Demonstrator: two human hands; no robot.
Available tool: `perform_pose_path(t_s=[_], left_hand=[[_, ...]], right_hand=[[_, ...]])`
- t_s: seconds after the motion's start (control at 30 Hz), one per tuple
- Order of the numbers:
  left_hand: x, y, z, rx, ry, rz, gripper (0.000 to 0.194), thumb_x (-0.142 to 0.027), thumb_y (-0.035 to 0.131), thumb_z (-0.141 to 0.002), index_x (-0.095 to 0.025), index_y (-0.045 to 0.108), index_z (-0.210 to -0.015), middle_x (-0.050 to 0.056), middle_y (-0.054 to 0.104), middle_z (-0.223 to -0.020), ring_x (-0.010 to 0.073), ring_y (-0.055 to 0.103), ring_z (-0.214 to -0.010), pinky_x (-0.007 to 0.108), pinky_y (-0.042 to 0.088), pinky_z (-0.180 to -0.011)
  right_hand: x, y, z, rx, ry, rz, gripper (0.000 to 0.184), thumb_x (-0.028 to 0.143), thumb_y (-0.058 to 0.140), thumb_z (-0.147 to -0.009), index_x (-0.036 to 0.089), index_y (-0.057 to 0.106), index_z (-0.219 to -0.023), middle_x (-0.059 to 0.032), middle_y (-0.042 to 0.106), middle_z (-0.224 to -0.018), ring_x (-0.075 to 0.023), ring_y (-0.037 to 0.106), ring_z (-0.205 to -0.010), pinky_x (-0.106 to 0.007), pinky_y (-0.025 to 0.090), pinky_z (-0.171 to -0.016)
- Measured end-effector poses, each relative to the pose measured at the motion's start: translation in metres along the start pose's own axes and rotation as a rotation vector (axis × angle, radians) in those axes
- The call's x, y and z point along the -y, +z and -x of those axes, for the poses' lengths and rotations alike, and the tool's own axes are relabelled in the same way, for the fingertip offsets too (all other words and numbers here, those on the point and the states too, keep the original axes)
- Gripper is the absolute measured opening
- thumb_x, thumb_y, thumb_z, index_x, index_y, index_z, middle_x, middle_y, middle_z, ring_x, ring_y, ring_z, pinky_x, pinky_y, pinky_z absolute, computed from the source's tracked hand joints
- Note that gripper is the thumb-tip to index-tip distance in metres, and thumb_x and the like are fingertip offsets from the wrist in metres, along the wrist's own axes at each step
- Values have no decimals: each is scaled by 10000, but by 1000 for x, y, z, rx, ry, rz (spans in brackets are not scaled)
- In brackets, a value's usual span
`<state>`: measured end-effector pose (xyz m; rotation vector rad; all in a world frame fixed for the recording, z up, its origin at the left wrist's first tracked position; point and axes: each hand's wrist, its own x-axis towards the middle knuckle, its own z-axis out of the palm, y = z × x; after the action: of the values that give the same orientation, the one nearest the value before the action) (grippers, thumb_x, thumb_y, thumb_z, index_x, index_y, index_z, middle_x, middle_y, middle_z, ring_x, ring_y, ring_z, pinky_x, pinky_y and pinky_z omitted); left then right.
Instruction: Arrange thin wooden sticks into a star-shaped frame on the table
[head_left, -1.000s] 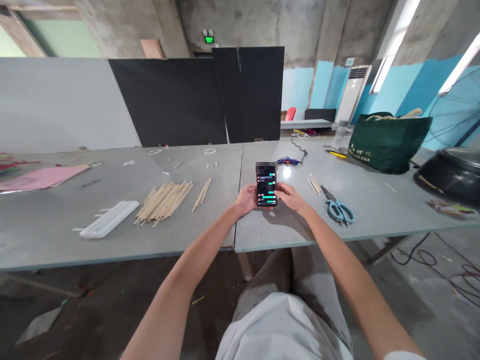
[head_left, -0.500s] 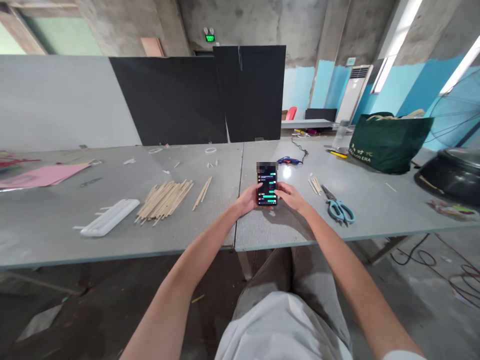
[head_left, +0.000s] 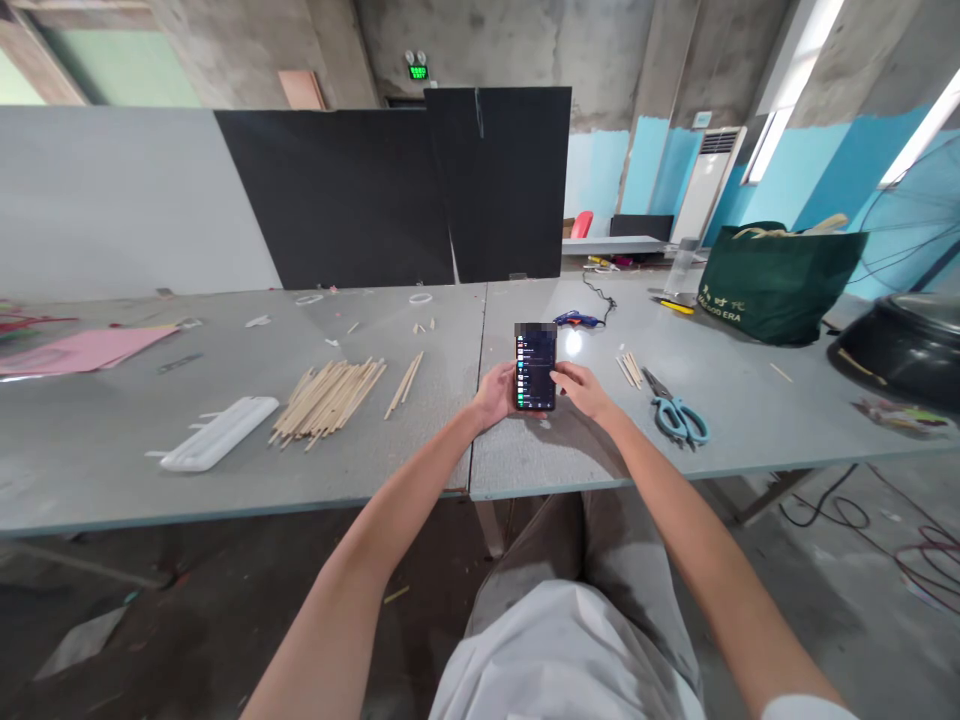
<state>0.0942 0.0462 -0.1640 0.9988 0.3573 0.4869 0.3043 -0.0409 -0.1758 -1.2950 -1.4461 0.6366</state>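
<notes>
A smartphone (head_left: 536,370) with a lit dark screen showing a list is held upright over the table's front part. My left hand (head_left: 495,395) grips its left edge, and my right hand (head_left: 581,388) closes on its lower right edge, thumb by the screen. Right of my hands lie a few short wooden sticks (head_left: 630,370) and blue-handled scissors (head_left: 677,415). Behind the phone is a blue glue gun (head_left: 579,320) with a black cord. To the left are a heap of wooden sticks (head_left: 328,402) and a small separate group of sticks (head_left: 405,385).
A white plastic object (head_left: 221,434) and pink sheets (head_left: 94,350) lie on the left of the grey table (head_left: 420,455). A yellow cutter (head_left: 675,307), a green bag (head_left: 780,285) and a black round object (head_left: 900,350) are at the right. Black panels (head_left: 499,185) stand along the back.
The phone screen has switched from a chat with green bubbles to a dark list. My left thumb has moved off the screen toward the phone's edge. The table items stay put.
</notes>
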Motion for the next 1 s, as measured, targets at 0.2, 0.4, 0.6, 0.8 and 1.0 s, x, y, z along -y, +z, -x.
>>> perform_pose_path(t_s=[0.2,0.4,0.6,0.8,1.0], left_hand=[[3,1,-1,-27,-1,-45,478,-400,565,-1024,-83,718,-1348,233,816,-1210,393,806,-1054,618,681,-900],[4,0,-2,-8,3,-65,484,-413,555,-1054,-93,701,-1388,234,813,-1227,382,804,-1059,610,678,-902],[1,-2,0,53,9,-40,533,-450,544,-1038,-83,713,-1385,224,821,-1195,394,804,-1043,616,670,-914],[2,-4,-2,41,1,-33,528,-445,549,-1032,-90,709,-1389,218,818,-1216,398,805,-1049,627,663,-920],[2,-2,-3,4,-2,-57,498,-421,526,-1049,-88,708,-1372,231,811,-1232,404,801,-1060,632,676,-869]], right_hand=[[-1,0,0,-14,15,6,374,586,645,-911,230,756,-936,-38,748,-940,-238,649,-907,-376,539,-812],[0,1,0,-20,24,0,407,620,644,-911,224,737,-913,-38,731,-913,-233,641,-895,-367,535,-790],[0,2,-2,-33,22,6,461,670,617,-935,226,712,-858,-44,717,-888,-235,631,-881,-375,529,-789],[-2,2,-2,-33,14,31,420,639,640,-924,231,681,-832,-16,659,-808,-213,601,-802,-355,509,-742],[0,2,-1,-21,0,60,403,615,631,-943,229,670,-837,-15,671,-816,-204,605,-791,-335,488,-708]])
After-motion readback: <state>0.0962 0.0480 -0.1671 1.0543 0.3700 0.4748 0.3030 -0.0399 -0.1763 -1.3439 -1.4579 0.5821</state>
